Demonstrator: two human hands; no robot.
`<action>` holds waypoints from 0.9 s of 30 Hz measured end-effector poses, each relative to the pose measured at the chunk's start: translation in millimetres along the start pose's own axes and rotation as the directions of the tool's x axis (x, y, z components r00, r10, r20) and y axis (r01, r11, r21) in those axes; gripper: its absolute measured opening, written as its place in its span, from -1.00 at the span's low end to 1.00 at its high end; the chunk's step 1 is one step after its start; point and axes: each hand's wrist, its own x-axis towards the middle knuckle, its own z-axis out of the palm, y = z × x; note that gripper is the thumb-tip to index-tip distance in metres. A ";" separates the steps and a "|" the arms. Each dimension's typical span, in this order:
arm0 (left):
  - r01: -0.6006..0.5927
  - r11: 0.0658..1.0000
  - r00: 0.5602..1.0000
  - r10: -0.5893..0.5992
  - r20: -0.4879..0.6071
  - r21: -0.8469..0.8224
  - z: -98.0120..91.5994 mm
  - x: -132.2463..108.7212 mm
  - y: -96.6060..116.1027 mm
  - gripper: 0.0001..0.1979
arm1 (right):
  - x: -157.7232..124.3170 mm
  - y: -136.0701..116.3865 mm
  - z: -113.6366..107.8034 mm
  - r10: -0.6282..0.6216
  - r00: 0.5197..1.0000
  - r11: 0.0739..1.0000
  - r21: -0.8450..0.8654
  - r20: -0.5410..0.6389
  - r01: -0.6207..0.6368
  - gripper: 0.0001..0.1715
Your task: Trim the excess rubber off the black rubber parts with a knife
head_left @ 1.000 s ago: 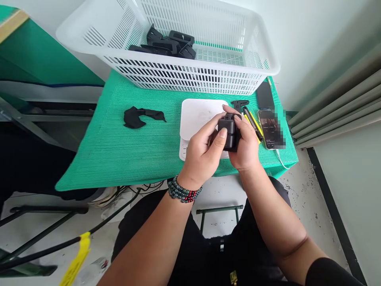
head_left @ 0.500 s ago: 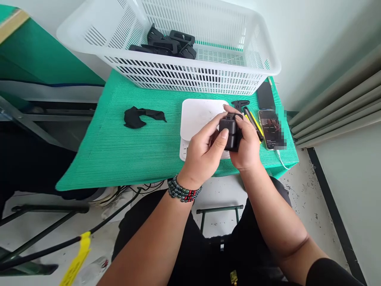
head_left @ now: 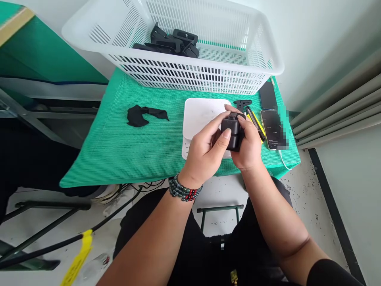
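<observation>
Both of my hands hold a small black plastic case (head_left: 231, 128) over the near right part of a white kitchen scale (head_left: 199, 115). My left hand (head_left: 208, 147) is closed on its left side, the thumb pressed flat on the front face and the fingers curled behind. Around the right side wraps my right hand (head_left: 249, 145), with its thumb near the top edge. The hands cover much of the case, so its back is hidden. Just beyond my right hand lie a yellow-and-black utility knife (head_left: 256, 123) and a black caliper (head_left: 241, 104).
A white slatted basket (head_left: 190, 71) holding several black plastic parts (head_left: 172, 41) stands at the back of the green-covered table (head_left: 119, 159). A black cloth (head_left: 137, 116) lies left of the scale. At right are a phone (head_left: 272, 129) with a white cable and a dark flat object (head_left: 267, 95).
The view has shifted slightly, moving the table's things a little to the right in the picture. The phone screen has turned darker. Both hands keep nearly the same hold on the case.
</observation>
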 end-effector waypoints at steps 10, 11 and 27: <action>0.010 1.000 1.000 -0.011 0.012 0.026 -1.0 -1.1 -5.0 -0.44 | 0.7 0.7 -1.0 -0.004 1.000 1.000 -0.009 0.007 0.004 -0.69; 0.010 1.000 1.000 -0.010 0.010 0.023 -0.9 -1.0 -4.9 -0.45 | 0.7 0.6 -1.1 -0.004 1.000 1.000 -0.011 0.010 0.004 -0.69; 0.025 0.999 0.998 -0.023 -0.051 0.029 4.8 -1.3 -1.1 -0.52 | 2.2 1.3 -1.1 0.003 1.000 1.000 -0.004 0.001 -0.003 -0.69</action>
